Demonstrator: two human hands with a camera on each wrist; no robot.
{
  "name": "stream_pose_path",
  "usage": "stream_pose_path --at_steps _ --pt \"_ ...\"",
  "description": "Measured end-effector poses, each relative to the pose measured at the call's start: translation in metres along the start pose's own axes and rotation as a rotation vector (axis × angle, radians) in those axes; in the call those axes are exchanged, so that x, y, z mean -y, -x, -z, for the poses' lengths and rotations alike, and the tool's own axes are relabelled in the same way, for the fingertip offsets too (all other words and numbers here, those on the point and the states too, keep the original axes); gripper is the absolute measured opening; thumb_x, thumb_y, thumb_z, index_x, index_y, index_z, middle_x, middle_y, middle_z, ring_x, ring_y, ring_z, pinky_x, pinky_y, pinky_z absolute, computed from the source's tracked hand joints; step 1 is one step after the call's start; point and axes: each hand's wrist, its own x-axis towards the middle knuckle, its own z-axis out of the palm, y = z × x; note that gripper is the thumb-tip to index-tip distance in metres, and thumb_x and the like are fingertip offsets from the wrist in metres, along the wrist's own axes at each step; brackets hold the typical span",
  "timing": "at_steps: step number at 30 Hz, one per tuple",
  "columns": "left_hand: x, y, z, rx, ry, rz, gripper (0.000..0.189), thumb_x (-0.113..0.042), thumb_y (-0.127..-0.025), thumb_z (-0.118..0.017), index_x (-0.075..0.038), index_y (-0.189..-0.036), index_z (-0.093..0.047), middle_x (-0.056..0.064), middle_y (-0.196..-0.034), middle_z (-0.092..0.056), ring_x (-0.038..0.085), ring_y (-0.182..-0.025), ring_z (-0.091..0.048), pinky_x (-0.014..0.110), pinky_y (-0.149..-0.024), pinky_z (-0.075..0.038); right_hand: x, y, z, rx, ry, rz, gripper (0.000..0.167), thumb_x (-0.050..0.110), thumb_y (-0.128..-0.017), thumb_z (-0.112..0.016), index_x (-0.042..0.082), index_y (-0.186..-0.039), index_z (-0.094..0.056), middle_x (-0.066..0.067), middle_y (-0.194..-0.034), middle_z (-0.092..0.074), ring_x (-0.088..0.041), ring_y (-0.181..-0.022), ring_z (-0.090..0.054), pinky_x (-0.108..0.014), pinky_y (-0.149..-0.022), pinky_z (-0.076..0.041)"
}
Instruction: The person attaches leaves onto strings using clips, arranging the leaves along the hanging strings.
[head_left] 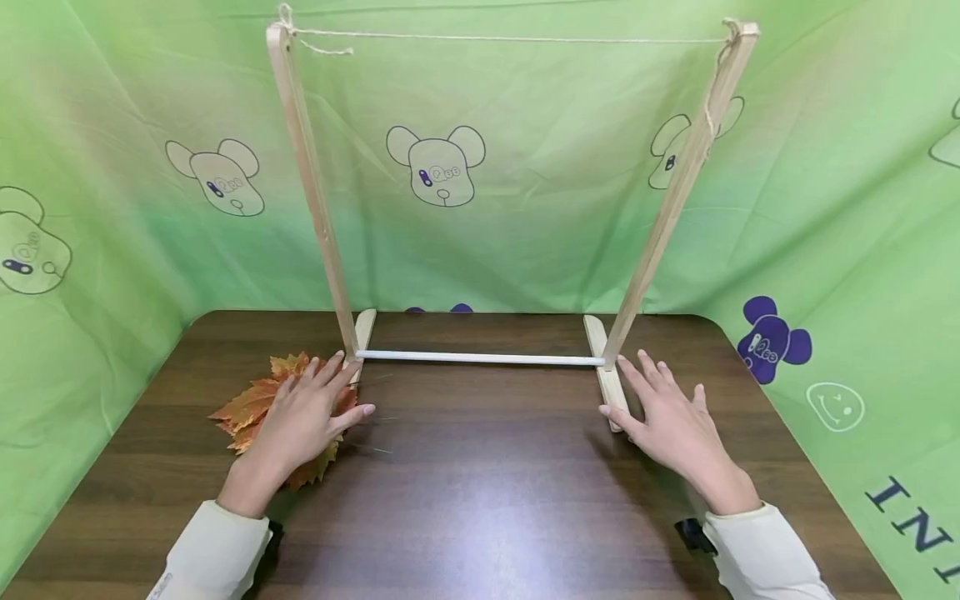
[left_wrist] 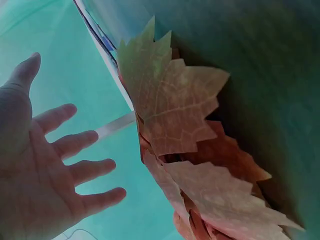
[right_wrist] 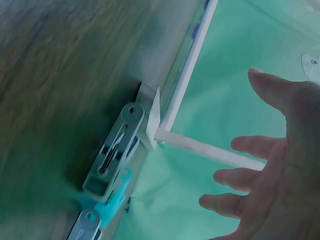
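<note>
My left hand (head_left: 300, 417) hovers with spread fingers over a bunch of orange and green maple leaves (head_left: 251, 408). In the left wrist view the leaves (left_wrist: 175, 107) stand apart from the open palm (left_wrist: 45, 175). My right hand (head_left: 675, 425), fingers also spread, is beside the right foot (head_left: 612, 396) of a wooden stand. Below it, the right wrist view shows a grey clothespin (right_wrist: 115, 152), a blue clothespin (right_wrist: 116, 200) and another grey one (right_wrist: 85, 226) on the table; the hand hides them in the head view. Neither hand holds anything.
The stand has a left post (head_left: 315, 200) and right post (head_left: 682, 192), joined low by a white rod (head_left: 480, 358). A thin string (head_left: 510, 38) runs between their tops, with loose ends. Behind the brown table (head_left: 465, 467) hangs green printed cloth (head_left: 540, 167).
</note>
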Motion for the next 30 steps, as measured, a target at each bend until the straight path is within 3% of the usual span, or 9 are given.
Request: stream_pose_path --at_steps 6,12,15,21,24,27,30 --pt "0.003 -0.008 -0.002 -0.032 0.030 -0.060 0.077 -0.051 -0.098 -0.070 -0.013 -0.160 -0.044 0.021 -0.163 -0.043 0.052 -0.145 -0.045 0.071 -0.112 -0.040 -0.016 0.002 0.002 0.032 -0.040 0.003 0.089 0.054 -0.098 -0.068 0.007 -0.164 -0.031 -0.031 -0.166 -0.028 -0.057 -0.149 -0.031 -0.086 -0.109 -0.021" --pt "0.005 -0.017 -0.001 -0.042 0.084 -0.083 0.077 -0.049 -0.095 -0.075 -0.012 -0.157 -0.048 0.021 -0.157 -0.051 0.047 -0.122 -0.065 0.062 -0.094 -0.055 -0.034 0.000 0.003 0.029 -0.055 0.008 0.090 0.052 -0.096 -0.072 0.001 -0.160 -0.035 -0.034 -0.161 -0.036 -0.063 -0.138 -0.042 -0.082 -0.102 -0.037" --pt "0.007 -0.020 -0.001 -0.024 0.116 -0.063 0.077 -0.047 -0.094 -0.077 -0.013 -0.157 -0.048 0.022 -0.155 -0.053 0.046 -0.122 -0.065 0.062 -0.093 -0.055 -0.041 0.001 0.002 0.020 -0.059 0.017 0.087 0.047 -0.095 -0.075 -0.002 -0.157 -0.039 -0.035 -0.156 -0.042 -0.063 -0.134 -0.046 -0.078 -0.097 -0.044" --pt "0.014 -0.028 -0.003 0.028 0.192 -0.047 0.074 -0.041 -0.095 -0.078 -0.014 -0.157 -0.049 0.021 -0.152 -0.056 0.040 -0.127 -0.063 0.057 -0.091 -0.054 -0.050 0.000 0.000 0.009 -0.065 0.004 0.082 0.043 -0.094 -0.077 -0.005 -0.153 -0.046 -0.037 -0.149 -0.050 -0.061 -0.131 -0.050 -0.075 -0.098 -0.046" --pt "0.016 -0.033 -0.004 0.061 0.228 -0.040 0.072 -0.038 -0.095 -0.078 -0.013 -0.156 -0.050 0.019 -0.138 -0.064 0.033 -0.106 -0.065 0.047 -0.079 -0.052 -0.053 -0.001 0.000 0.014 -0.060 -0.016 0.082 0.045 -0.094 -0.076 -0.005 -0.152 -0.046 -0.037 -0.149 -0.049 -0.061 -0.132 -0.049 -0.075 -0.099 -0.045" --pt "0.017 -0.038 -0.003 0.095 0.260 -0.035 0.071 -0.034 -0.096 -0.078 -0.012 -0.156 -0.049 0.016 -0.117 -0.066 0.025 -0.082 -0.056 0.040 -0.069 -0.043 -0.056 -0.002 -0.001 0.026 -0.059 -0.033 0.084 0.047 -0.095 -0.075 -0.006 -0.153 -0.045 -0.038 -0.150 -0.047 -0.061 -0.134 -0.048 -0.075 -0.101 -0.044" --pt "0.019 -0.044 -0.004 0.115 0.274 -0.042 0.068 -0.030 -0.097 -0.077 -0.009 -0.155 -0.050 0.018 -0.122 -0.067 0.024 -0.084 -0.058 0.040 -0.072 -0.045 -0.060 -0.003 -0.002 0.031 -0.061 -0.041 0.084 0.047 -0.095 -0.075 -0.006 -0.153 -0.044 -0.040 -0.150 -0.046 -0.062 -0.133 -0.047 -0.075 -0.101 -0.044"
